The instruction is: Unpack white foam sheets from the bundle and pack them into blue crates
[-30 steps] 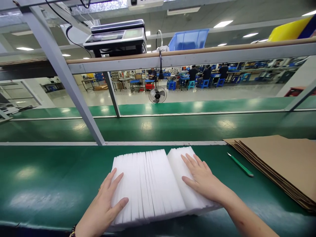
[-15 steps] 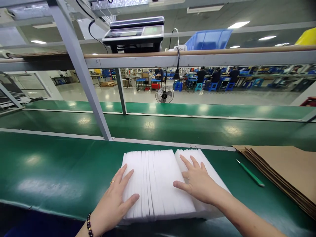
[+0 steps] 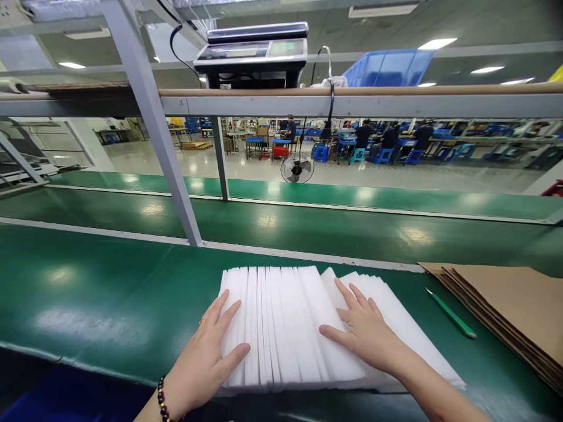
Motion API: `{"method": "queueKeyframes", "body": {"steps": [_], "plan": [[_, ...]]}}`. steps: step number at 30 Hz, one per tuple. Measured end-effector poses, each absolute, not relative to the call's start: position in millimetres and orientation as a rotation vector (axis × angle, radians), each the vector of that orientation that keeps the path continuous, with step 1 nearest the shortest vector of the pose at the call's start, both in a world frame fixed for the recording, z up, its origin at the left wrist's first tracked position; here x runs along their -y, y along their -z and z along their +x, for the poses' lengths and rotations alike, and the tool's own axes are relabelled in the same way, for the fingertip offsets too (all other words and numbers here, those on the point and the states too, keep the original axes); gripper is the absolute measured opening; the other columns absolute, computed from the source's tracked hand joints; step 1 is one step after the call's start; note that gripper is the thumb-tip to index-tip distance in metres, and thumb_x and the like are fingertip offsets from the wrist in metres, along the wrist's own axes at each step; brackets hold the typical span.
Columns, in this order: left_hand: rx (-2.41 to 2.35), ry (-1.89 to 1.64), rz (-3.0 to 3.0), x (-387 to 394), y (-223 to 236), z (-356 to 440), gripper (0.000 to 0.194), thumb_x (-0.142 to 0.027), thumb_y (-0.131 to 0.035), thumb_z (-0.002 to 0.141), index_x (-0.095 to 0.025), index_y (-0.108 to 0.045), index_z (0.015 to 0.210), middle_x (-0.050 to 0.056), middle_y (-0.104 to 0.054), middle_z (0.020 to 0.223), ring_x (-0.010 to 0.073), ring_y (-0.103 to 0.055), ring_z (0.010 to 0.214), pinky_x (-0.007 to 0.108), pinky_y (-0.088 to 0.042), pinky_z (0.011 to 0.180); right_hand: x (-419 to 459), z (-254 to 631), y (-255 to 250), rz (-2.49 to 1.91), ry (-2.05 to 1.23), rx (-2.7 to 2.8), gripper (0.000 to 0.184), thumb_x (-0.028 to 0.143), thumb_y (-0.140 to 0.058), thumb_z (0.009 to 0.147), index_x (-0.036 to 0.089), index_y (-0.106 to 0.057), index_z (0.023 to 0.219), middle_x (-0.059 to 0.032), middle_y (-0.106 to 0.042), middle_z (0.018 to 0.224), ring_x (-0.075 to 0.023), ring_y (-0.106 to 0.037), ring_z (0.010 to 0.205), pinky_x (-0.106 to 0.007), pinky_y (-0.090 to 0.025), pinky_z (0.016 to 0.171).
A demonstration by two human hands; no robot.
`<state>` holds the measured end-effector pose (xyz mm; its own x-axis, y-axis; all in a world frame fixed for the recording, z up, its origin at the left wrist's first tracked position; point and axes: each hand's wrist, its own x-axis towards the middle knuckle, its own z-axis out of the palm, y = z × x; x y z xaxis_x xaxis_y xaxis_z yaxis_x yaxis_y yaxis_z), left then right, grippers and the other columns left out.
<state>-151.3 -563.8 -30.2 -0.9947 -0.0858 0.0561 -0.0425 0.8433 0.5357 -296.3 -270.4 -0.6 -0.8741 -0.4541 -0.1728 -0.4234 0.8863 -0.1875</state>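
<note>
A row of white foam sheets (image 3: 281, 328) stands packed on edge on the green work surface (image 3: 109, 281). On its left end rests my left hand (image 3: 211, 346), fingers spread, a ring and a beaded bracelet on it. My right hand (image 3: 369, 334) lies with fingers apart over the right part of the row, touching the sheets there. More white sheets (image 3: 404, 316) lean over to the right, partly hidden under my right hand and forearm. Neither hand is closed around a sheet.
A green pen-like cutter (image 3: 453, 313) lies to the right, beside stacked brown cardboard sheets (image 3: 505, 293). A grey metal post (image 3: 153, 129) rises at the left. Overhead, a shelf carries a scale (image 3: 253, 55) and a blue bin (image 3: 387, 67). A fan (image 3: 297, 169) and seated people are beyond.
The right-hand sheets have tipped over and fanned out further to the right. My right hand has shifted slightly right; the left hand stays at the left end. The view has moved slightly.
</note>
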Motion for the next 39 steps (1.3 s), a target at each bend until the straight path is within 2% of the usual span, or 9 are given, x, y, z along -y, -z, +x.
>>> {"method": "queueKeyframes", "body": {"steps": [7, 9, 12, 14, 17, 19, 27, 33, 39], "plan": [[2.928, 0.838, 0.107, 565, 30, -150, 0.059, -0.047, -0.043, 0.083, -0.031, -0.025, 0.137, 0.001, -0.008, 0.148, 0.0291, -0.014, 0.133, 0.050, -0.023, 0.105, 264, -295, 6, -0.624, 0.211, -2.883, 0.069, 0.076, -0.033, 0.068, 0.023, -0.069, 0.092, -0.0009, -0.007, 0.148, -0.0357, 0.000, 0.133, -0.057, -0.009, 0.104], [2.940, 0.818, 0.111, 564, 30, -150, 0.059, -0.048, -0.042, 0.083, -0.031, -0.024, 0.137, 0.001, -0.007, 0.148, 0.0284, -0.014, 0.133, 0.050, -0.023, 0.105, 263, -295, 7, -0.615, 0.190, -2.894, 0.071, 0.075, -0.033, 0.068, 0.022, -0.066, 0.101, -0.0031, -0.007, 0.148, -0.0353, 0.000, 0.133, -0.056, -0.009, 0.104], [2.946, 0.790, 0.106, 563, 28, -150, 0.059, -0.048, -0.041, 0.084, -0.029, -0.025, 0.137, 0.003, -0.008, 0.148, 0.0284, -0.015, 0.133, 0.050, -0.024, 0.105, 261, -294, 12, -0.605, 0.195, -2.934, 0.076, 0.067, -0.037, 0.072, 0.020, -0.038, 0.133, -0.0069, -0.007, 0.147, -0.0314, -0.001, 0.134, -0.054, -0.010, 0.106], [2.948, 0.776, 0.105, 562, 27, -150, 0.059, -0.048, -0.041, 0.084, -0.028, -0.026, 0.137, 0.004, -0.009, 0.148, 0.0287, -0.016, 0.133, 0.050, -0.026, 0.104, 260, -293, 15, -0.651, 0.206, -2.981, 0.075, 0.054, -0.040, 0.077, 0.022, -0.018, 0.140, -0.0070, -0.006, 0.148, -0.0282, -0.002, 0.134, -0.053, -0.009, 0.106], [2.961, 0.765, 0.118, 561, 25, -150, 0.059, -0.049, -0.041, 0.083, -0.028, -0.027, 0.136, 0.003, -0.009, 0.148, 0.0283, -0.017, 0.133, 0.049, -0.027, 0.104, 263, -291, 14, -0.811, 0.205, -2.948, 0.052, 0.040, -0.035, 0.082, 0.033, -0.033, 0.134, -0.0016, -0.003, 0.148, -0.0266, 0.000, 0.134, -0.053, -0.008, 0.106], [2.966, 0.763, 0.124, 560, 25, -150, 0.060, -0.050, -0.041, 0.083, -0.027, -0.027, 0.136, 0.003, -0.009, 0.148, 0.0283, -0.017, 0.132, 0.048, -0.028, 0.104, 268, -291, 10, -0.888, 0.223, -2.894, 0.042, 0.042, -0.028, 0.086, 0.036, -0.049, 0.121, 0.0012, -0.005, 0.148, -0.0268, 0.001, 0.134, -0.054, -0.007, 0.106], [3.008, 0.766, 0.148, 557, 22, -152, 0.062, -0.054, -0.037, 0.083, -0.027, -0.025, 0.137, 0.002, -0.004, 0.148, 0.0254, -0.014, 0.133, 0.047, -0.023, 0.106, 311, -290, -3, -0.960, 0.053, -2.913, 0.072, 0.070, -0.018, 0.077, 0.021, -0.071, 0.077, -0.0087, -0.022, 0.145, -0.0347, -0.004, 0.133, -0.058, -0.001, 0.103], [2.992, 0.812, 0.144, 554, 21, -153, 0.062, -0.055, -0.039, 0.082, -0.027, -0.027, 0.136, 0.002, -0.006, 0.148, 0.0256, -0.015, 0.133, 0.046, -0.024, 0.106, 333, -286, -3, -0.924, -0.035, -2.917, 0.081, 0.076, -0.022, 0.071, 0.014, -0.071, 0.087, -0.0166, -0.027, 0.141, -0.0374, -0.004, 0.132, -0.059, 0.000, 0.102], [2.998, 0.846, 0.131, 555, 20, -155, 0.064, -0.056, -0.039, 0.081, -0.027, -0.026, 0.137, 0.003, -0.005, 0.148, 0.0265, -0.017, 0.133, 0.047, -0.025, 0.106, 328, -287, 0, -0.849, 0.038, -2.902, 0.082, 0.078, -0.023, 0.069, 0.020, -0.061, 0.112, -0.0124, -0.023, 0.144, -0.0358, -0.003, 0.132, -0.059, -0.002, 0.103]]}}
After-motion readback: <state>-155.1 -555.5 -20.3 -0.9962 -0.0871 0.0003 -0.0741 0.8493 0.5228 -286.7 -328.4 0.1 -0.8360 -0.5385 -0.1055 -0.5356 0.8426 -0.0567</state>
